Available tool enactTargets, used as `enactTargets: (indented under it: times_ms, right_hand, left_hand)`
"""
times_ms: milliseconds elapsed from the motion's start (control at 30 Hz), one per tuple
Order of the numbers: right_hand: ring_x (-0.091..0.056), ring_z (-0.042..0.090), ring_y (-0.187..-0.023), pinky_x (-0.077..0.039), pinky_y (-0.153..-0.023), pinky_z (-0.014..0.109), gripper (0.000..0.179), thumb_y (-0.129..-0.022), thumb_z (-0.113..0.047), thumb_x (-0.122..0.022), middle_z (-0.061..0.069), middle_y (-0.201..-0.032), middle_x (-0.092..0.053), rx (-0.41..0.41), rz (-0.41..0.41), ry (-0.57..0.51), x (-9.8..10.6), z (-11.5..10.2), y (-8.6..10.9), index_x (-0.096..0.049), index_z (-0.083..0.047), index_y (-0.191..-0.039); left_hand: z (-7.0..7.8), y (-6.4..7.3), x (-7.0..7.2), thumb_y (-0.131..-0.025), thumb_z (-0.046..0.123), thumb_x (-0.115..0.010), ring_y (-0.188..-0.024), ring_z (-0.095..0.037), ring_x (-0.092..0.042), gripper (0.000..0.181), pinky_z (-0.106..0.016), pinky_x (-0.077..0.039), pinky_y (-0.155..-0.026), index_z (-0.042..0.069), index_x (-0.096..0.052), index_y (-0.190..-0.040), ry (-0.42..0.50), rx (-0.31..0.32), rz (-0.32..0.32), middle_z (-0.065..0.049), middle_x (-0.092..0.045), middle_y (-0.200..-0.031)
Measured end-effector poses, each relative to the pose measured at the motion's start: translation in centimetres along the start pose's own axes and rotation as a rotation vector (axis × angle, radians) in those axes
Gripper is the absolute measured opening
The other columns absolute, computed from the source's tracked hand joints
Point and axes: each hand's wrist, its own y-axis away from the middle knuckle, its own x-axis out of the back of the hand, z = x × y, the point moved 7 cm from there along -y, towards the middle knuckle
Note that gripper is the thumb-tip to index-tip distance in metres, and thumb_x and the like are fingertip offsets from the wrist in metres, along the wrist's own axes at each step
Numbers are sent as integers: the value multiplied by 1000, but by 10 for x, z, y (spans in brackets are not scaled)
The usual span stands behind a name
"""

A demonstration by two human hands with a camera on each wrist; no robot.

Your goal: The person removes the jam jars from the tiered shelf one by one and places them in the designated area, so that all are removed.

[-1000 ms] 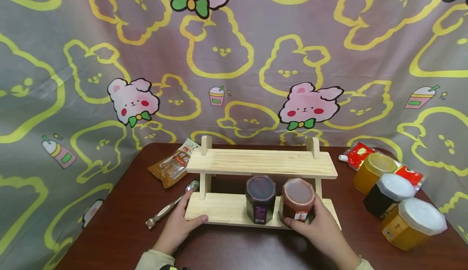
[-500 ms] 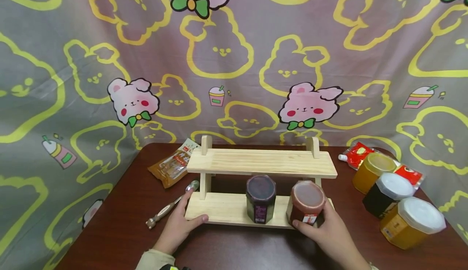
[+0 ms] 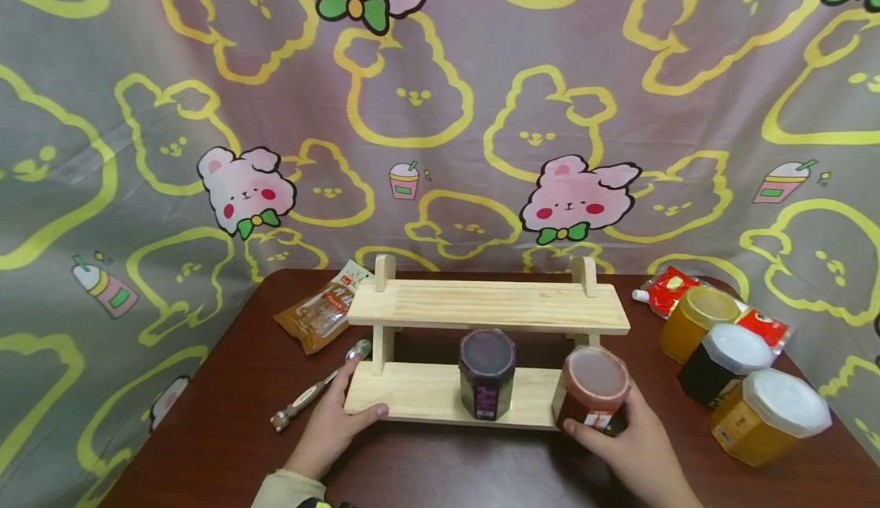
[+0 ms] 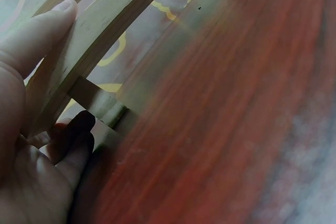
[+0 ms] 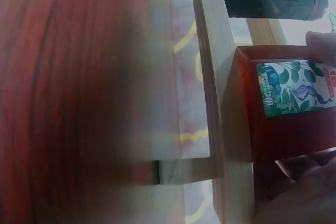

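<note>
A two-tier wooden shelf (image 3: 488,305) stands on the table. My left hand (image 3: 330,428) grips the left end of its lower board; in the left wrist view the thumb lies on the board (image 4: 100,35) and the fingers curl under it. My right hand (image 3: 635,439) holds a reddish-brown jar (image 3: 594,378) with a pale lid at the right end of the lower board. In the right wrist view this jar (image 5: 294,135) shows a leafy label and its base meets the board. A dark purple jar (image 3: 486,378) stands apart from it, near the lower board's middle.
Two amber jars (image 3: 763,424) and a black jar (image 3: 715,378) with white lids stand at the right. Behind them lies a red spouted pouch (image 3: 667,290). Left of the shelf are a brown food packet (image 3: 319,313) and a spoon (image 3: 302,401). A patterned curtain (image 3: 440,111) hangs behind.
My right hand has moved the reddish-brown jar to the right along the lower board, widening the gap from the purple jar. The left hand keeps its hold on the shelf.
</note>
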Motion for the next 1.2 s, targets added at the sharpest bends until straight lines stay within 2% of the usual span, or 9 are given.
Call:
enactTargets:
  times_ms: [300, 400, 533, 600, 633, 867, 933, 1000, 1200]
  right_hand:
    - [-53, 29, -114, -41, -97, 52, 89, -72, -36, -92, 16, -129, -61, -22, 59, 9, 9, 8, 3, -47, -8, -143]
    - [-55, 22, -112, -44, -94, 31, 87, -71, -36, -93, 13, -129, -62, -40, 85, 14, 11, 12, 4, -50, -9, -141]
    - [-53, 8, -109, -37, -84, 5, 88, -70, -34, -94, 12, -131, -61, -65, 125, -6, 14, 18, 6, -49, -9, -142]
    - [-50, 3, -109, -34, -84, 5, 89, -70, -32, -94, 12, -132, -59, -75, 143, -10, 16, 22, 7, -48, -9, -143]
    - [-51, 5, -110, -38, -90, 10, 89, -70, -30, -94, 13, -132, -59, -70, 152, -19, 18, 23, 7, -47, -8, -143]
    - [-49, 21, -112, -39, -88, 20, 94, -70, -27, -94, 16, -134, -55, -111, 213, 3, 28, 35, 8, -42, -8, -147]
    - [-47, 24, -114, -39, -91, 28, 95, -70, -25, -95, 17, -134, -54, -121, 234, -2, 31, 38, 9, -42, -7, -147]
    - [-46, 22, -115, -37, -93, 30, 95, -69, -24, -95, 16, -135, -54, -132, 264, 0, 33, 40, 10, -42, -8, -146]
    - [-44, 5, -111, -32, -97, 18, 89, -71, -16, -93, 10, -132, -54, -134, 359, -86, 40, 46, 12, -45, -10, -146]
  left_hand:
    - [-2, 1, -2, -75, 27, -90, -138, -33, -38, 105, -52, -28, -113, 11, -28, -158, 8, 0, 1, -19, -36, -158]
    - [-2, 1, -3, -75, 27, -90, -138, -33, -39, 105, -52, -29, -113, 12, -28, -158, 5, 5, 2, -19, -36, -158]
    - [-3, 2, -3, -75, 26, -90, -140, -32, -37, 105, -51, -27, -114, 12, -28, -158, 14, 13, 0, -18, -36, -158]
    - [-4, 2, -3, -75, 27, -90, -140, -32, -37, 106, -51, -27, -114, 12, -28, -159, 10, 9, -1, -18, -35, -158]
    - [-4, 1, -3, -75, 27, -90, -140, -32, -37, 106, -51, -27, -114, 13, -27, -159, 9, 8, -2, -18, -35, -159]
    - [-3, -1, -3, -75, 27, -91, -136, -28, -42, 106, -47, -31, -112, 15, -27, -159, 9, 25, -4, -15, -34, -159]
    - [-3, -1, -3, -75, 27, -91, -137, -28, -41, 106, -46, -31, -112, 15, -27, -159, 13, 33, -7, -15, -33, -160]
    - [-3, -2, -3, -75, 28, -91, -138, -28, -40, 106, -47, -30, -113, 15, -27, -159, 9, 37, -10, -15, -33, -160]
    - [-3, -3, -1, -75, 28, -90, -138, -31, -39, 106, -50, -30, -113, 14, -27, -159, -2, 35, -12, -16, -33, -159]
